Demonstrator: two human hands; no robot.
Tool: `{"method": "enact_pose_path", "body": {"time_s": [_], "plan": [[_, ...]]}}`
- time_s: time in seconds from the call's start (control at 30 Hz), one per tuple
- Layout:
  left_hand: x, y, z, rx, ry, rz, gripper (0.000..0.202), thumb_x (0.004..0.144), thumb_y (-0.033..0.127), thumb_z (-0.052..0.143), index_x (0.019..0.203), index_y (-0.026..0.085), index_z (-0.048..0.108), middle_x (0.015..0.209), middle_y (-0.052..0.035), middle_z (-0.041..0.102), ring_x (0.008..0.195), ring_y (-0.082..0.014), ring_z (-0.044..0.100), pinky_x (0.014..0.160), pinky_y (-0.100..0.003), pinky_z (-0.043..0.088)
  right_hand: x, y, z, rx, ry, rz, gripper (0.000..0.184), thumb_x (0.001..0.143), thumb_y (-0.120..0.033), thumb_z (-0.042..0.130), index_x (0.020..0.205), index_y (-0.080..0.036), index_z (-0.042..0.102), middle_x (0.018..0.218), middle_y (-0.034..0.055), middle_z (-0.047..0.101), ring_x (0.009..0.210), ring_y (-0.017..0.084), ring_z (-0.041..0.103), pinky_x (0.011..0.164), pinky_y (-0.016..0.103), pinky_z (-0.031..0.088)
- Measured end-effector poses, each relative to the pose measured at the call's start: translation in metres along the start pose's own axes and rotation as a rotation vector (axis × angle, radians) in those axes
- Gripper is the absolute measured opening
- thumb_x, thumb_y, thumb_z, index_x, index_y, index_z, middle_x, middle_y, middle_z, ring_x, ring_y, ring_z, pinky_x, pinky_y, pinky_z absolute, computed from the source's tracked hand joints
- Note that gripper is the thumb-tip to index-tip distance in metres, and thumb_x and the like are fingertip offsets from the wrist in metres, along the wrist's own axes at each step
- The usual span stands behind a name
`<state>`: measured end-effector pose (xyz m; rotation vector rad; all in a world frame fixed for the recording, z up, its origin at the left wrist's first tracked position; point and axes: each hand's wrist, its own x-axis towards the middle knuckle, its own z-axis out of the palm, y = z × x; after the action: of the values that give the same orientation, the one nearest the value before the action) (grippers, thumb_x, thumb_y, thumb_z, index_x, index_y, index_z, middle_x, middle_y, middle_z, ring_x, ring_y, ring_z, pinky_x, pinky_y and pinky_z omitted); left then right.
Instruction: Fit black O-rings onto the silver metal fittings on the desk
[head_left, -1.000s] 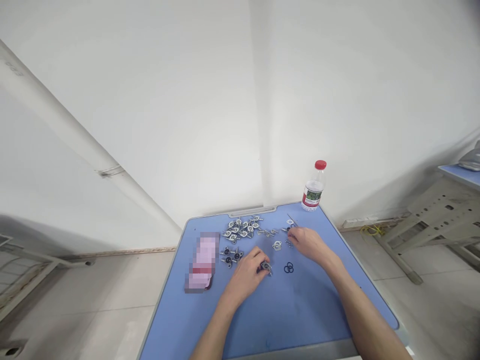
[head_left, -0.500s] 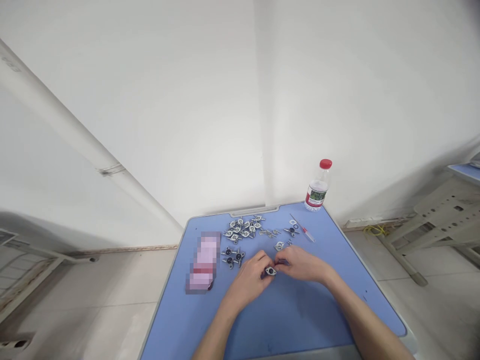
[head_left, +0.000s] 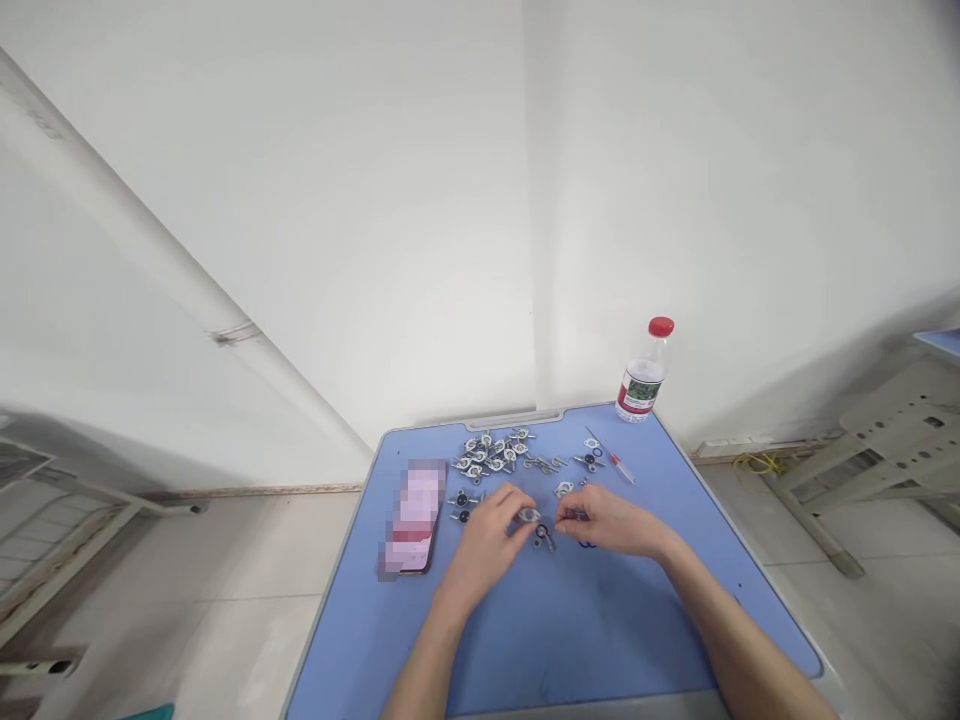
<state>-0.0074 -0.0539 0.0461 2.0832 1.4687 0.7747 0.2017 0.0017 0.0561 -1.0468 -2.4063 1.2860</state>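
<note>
Bottle [head_left: 645, 378] at the tabletop's [head_left: 600, 620] far right corner, screwdriver [head_left: 611, 458] near it. Parts pile [head_left: 491, 452] by the far edge. Phone [head_left: 415, 515] near the left edge.

Clock bearings from tabletop [head_left: 570, 640] centre. 4 to 8 o'clock: bare surface, open passage along near edge. 9 o'clock: phone [head_left: 415, 515] lies flat. 11 to 12: pile of metal parts [head_left: 491, 455]. 1 o'clock: red-handled tool [head_left: 611, 458], bottle [head_left: 643, 375] upright beyond it at far corner.
</note>
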Motion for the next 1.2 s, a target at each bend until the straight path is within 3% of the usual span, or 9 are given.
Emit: {"method": "enact_pose_path", "body": {"time_s": [0.2, 0.3, 0.43, 0.53, 0.67, 0.8, 0.93, 1.1, 1.2], "plan": [[-0.001, -0.033, -0.031, 0.06, 0.266, -0.136, 0.011, 0.085, 0.021, 0.054, 0.094, 0.022, 0.059, 0.097, -0.0024, 0.059, 0.084, -0.0169, 0.056, 0.075, -0.029, 0.046, -0.001, 0.002, -0.005, 0.0, 0.104, 0.052, 0.024, 0.087, -0.032, 0.047, 0.076, -0.019, 0.065, 0.068, -0.0007, 0.059, 0.06, 0.012, 0.05, 0.057, 0.023, 0.038], [-0.001, -0.03, -0.028, 0.053, 0.232, -0.116, 0.011, 0.086, 0.022, 0.053, 0.094, 0.022, 0.06, 0.097, -0.0025, 0.059, 0.082, -0.0161, 0.056, 0.075, -0.029, 0.046, 0.0, 0.004, -0.007, -0.011, 0.153, 0.048, 0.024, 0.087, -0.032, 0.047, 0.076, -0.02, 0.065, 0.069, -0.0007, 0.061, 0.062, 0.013, 0.051, 0.059, 0.024, 0.039], [0.001, -0.008, -0.004, 0.068, 0.137, -0.01, 0.009, 0.088, 0.022, 0.054, 0.096, 0.022, 0.059, 0.097, -0.0023, 0.059, 0.084, -0.016, 0.056, 0.078, -0.03, 0.045, 0.001, 0.003, -0.005, 0.018, 0.216, 0.018, 0.024, 0.088, -0.033, 0.047, 0.086, -0.021, 0.067, 0.074, 0.0003, 0.063, 0.066, 0.014, 0.054, 0.061, 0.024, 0.04], [0.001, 0.006, 0.013, 0.106, 0.056, 0.114, 0.009, 0.09, 0.021, 0.053, 0.096, 0.022, 0.059, 0.098, -0.0034, 0.059, 0.091, -0.0172, 0.055, 0.081, -0.03, 0.044, 0.002, 0.0, 0.0, 0.086, 0.172, -0.006, 0.02, 0.086, -0.034, 0.05, 0.087, -0.021, 0.066, 0.076, -0.0005, 0.063, 0.068, 0.014, 0.053, 0.06, 0.023, 0.04], [-0.001, 0.008, 0.025, 0.138, 0.086, 0.158, 0.013, 0.093, 0.022, 0.047, 0.096, 0.021, 0.059, 0.097, -0.0049, 0.06, 0.091, -0.0176, 0.056, 0.081, -0.031, 0.045, 0.005, -0.003, 0.009, 0.229, 0.112, 0.01, 0.015, 0.082, -0.031, 0.054, 0.078, -0.019, 0.061, 0.069, -0.0026, 0.059, 0.062, 0.012, 0.05, 0.055, 0.021, 0.038], [-0.002, 0.002, 0.027, 0.196, 0.144, 0.164, 0.018, 0.095, 0.026, 0.045, 0.106, 0.022, 0.059, 0.102, -0.0074, 0.061, 0.095, -0.02, 0.056, 0.086, -0.035, 0.045, 0.009, 0.001, 0.007, 0.284, 0.156, 0.026, 0.016, 0.081, -0.03, 0.053, 0.073, -0.018, 0.06, 0.063, -0.0033, 0.057, 0.059, 0.011, 0.048, 0.055, 0.021, 0.038], [-0.001, -0.001, 0.023, 0.181, 0.235, 0.127, 0.026, 0.093, 0.028, 0.048, 0.118, 0.023, 0.053, 0.111, -0.0089, 0.059, 0.104, -0.0221, 0.055, 0.092, -0.039, 0.044, 0.011, 0.024, -0.009, 0.132, 0.415, 0.159, 0.02, 0.082, -0.031, 0.05, 0.075, -0.017, 0.063, 0.064, -0.0019, 0.06, 0.059, 0.012, 0.049, 0.056, 0.023, 0.037], [0.002, -0.002, 0.016, 0.05, 0.197, 0.018, 0.025, 0.089, 0.015, 0.044, 0.109, 0.023, 0.057, 0.105, -0.0056, 0.059, 0.09, -0.0175, 0.058, 0.085, -0.034, 0.047, 0.014, 0.044, -0.019, -0.031, 0.355, 0.28, 0.021, 0.08, -0.024, 0.049, 0.072, -0.015, 0.067, 0.062, 0.0001, 0.063, 0.054, 0.012, 0.049, 0.052, 0.023, 0.034], [0.002, -0.003, 0.015, 0.014, 0.086, 0.007, 0.036, 0.081, 0.006, 0.045, 0.109, 0.024, 0.058, 0.108, -0.0046, 0.058, 0.099, -0.0187, 0.056, 0.089, -0.035, 0.046, 0.017, 0.041, -0.01, -0.129, 0.325, 0.266, 0.02, 0.08, -0.022, 0.051, 0.071, -0.016, 0.068, 0.062, 0.0008, 0.064, 0.057, 0.013, 0.053, 0.055, 0.023, 0.035]]}}
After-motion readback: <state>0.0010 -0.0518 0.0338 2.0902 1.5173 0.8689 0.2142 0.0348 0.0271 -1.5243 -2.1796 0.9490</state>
